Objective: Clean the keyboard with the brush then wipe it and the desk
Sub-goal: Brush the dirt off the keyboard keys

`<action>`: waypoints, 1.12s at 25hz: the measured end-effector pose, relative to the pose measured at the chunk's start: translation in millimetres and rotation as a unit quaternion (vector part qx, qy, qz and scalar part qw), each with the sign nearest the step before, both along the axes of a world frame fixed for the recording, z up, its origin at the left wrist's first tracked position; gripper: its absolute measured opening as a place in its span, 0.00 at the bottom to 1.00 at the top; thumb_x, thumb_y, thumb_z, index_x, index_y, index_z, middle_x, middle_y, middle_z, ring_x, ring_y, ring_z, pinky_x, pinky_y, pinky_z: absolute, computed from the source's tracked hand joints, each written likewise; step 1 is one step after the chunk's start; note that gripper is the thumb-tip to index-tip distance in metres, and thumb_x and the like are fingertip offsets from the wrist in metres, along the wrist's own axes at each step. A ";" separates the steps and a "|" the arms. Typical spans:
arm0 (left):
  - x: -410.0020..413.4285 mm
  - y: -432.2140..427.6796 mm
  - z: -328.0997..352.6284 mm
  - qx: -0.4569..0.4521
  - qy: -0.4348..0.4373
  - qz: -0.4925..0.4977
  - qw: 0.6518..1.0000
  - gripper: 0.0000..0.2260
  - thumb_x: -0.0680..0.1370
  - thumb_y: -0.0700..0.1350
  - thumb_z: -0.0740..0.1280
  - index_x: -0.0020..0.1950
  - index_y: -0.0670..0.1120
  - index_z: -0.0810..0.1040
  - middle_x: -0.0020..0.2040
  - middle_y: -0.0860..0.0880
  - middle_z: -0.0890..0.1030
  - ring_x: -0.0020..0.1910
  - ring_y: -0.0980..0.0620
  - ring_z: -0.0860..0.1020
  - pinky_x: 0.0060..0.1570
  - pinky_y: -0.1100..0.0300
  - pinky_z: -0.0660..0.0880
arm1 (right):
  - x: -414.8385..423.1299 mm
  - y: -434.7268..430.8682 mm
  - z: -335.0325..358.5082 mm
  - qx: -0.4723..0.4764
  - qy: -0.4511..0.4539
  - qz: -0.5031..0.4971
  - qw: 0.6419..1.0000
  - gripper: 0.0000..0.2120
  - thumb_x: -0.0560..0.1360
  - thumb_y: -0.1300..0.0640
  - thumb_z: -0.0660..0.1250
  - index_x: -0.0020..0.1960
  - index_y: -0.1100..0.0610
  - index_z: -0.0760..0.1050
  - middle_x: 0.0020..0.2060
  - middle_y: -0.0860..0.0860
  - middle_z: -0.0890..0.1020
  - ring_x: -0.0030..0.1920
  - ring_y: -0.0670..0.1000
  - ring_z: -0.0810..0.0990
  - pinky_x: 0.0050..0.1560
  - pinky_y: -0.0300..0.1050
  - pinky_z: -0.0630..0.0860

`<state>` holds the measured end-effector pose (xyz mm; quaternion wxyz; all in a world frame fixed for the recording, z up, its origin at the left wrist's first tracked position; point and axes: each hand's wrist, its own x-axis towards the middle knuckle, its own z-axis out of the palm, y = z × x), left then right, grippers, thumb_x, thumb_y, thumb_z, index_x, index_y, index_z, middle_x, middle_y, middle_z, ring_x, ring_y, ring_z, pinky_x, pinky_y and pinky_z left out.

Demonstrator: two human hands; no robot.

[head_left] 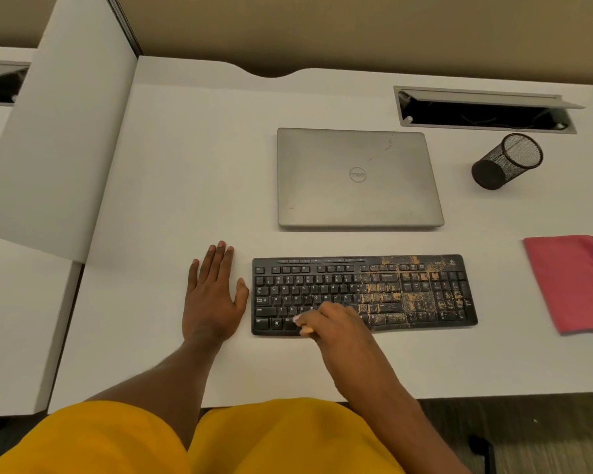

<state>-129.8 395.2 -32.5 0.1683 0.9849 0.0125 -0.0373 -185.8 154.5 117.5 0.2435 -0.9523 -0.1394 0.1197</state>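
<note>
At the far left, a white divider panel [59, 131] stands along the edge of the white bench [185, 165]. The left hand [213, 295] lies palm down on the bench just left of the keyboard, fingers straight and slightly spread, holding nothing; its thumb is just beside the keyboard's left edge, and contact cannot be confirmed. The black keyboard [408, 292] lies flat near the front edge of the bench, in front of the laptop. Tan dust [380, 289] covers its middle and right sections; the left section looks mostly free of it. The right hand [336, 323] is over the lower left-centre keys, fingers curled around a pale brush [303, 326], whose blurred tip points left near the bottom key row. Behind the keyboard, a closed grey laptop [356, 179] lies flat. Farther back and right, a cable hatch [483, 114] in the bench is open. A black mesh pen cup [505, 162] sits in front of the hatch. At the right edge, a folded pink cloth [569, 282] lies on the bench, apart from the keyboard.
</note>
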 end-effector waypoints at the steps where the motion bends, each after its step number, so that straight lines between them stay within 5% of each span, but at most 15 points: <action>1: 0.0 -0.3 0.1 -0.002 0.001 -0.001 1.000 0.32 0.85 0.57 0.52 0.87 0.49 0.50 0.87 0.51 0.49 0.85 0.57 0.42 0.84 0.47 0.45 | 3.8 -5.3 3.4 -0.018 0.015 -0.008 1.000 0.14 0.77 0.64 0.68 0.58 0.48 0.77 0.49 0.45 0.77 0.48 0.45 0.69 0.47 0.40 0.65; 7: -0.3 0.5 1.1 -0.003 0.005 -0.002 1.000 0.32 0.84 0.58 0.51 0.87 0.49 0.50 0.87 0.51 0.49 0.85 0.56 0.43 0.84 0.47 0.45 | 14.5 -65.1 11.4 -0.134 0.067 -0.135 0.979 0.14 0.78 0.66 0.65 0.57 0.49 0.78 0.52 0.49 0.79 0.51 0.51 0.75 0.45 0.45 0.68; 13: -0.5 -0.2 1.9 -0.002 0.005 0.003 1.000 0.32 0.85 0.58 0.52 0.87 0.50 0.50 0.87 0.52 0.48 0.85 0.57 0.41 0.84 0.49 0.43 | 24.5 -13.2 22.6 0.086 0.117 -0.125 0.982 0.08 0.81 0.57 0.64 0.55 0.52 0.81 0.50 0.47 0.79 0.50 0.47 0.75 0.50 0.45 0.73; 21: 0.1 0.3 -0.1 -0.003 0.008 0.000 1.000 0.32 0.85 0.59 0.50 0.87 0.50 0.50 0.87 0.51 0.48 0.85 0.55 0.43 0.84 0.47 0.46 | 27.5 -43.4 22.9 -0.153 0.108 -0.120 0.975 0.11 0.80 0.61 0.63 0.61 0.50 0.74 0.56 0.50 0.78 0.54 0.49 0.74 0.51 0.42 0.70; 25: 0.0 0.7 -0.4 -0.003 0.003 -0.003 1.000 0.32 0.84 0.58 0.51 0.87 0.49 0.50 0.87 0.51 0.49 0.85 0.55 0.43 0.84 0.45 0.47 | 28.1 -18.2 28.6 0.031 0.098 -0.145 0.984 0.08 0.82 0.58 0.62 0.56 0.50 0.79 0.51 0.48 0.79 0.52 0.49 0.75 0.52 0.47 0.73; 28: -0.7 0.6 0.5 -0.003 0.000 -0.004 1.000 0.32 0.84 0.58 0.52 0.87 0.49 0.50 0.87 0.51 0.49 0.85 0.55 0.43 0.84 0.46 0.47 | 31.8 -1.0 21.3 0.046 0.136 -0.119 0.983 0.10 0.82 0.56 0.62 0.58 0.51 0.80 0.52 0.48 0.78 0.52 0.47 0.74 0.51 0.43 0.71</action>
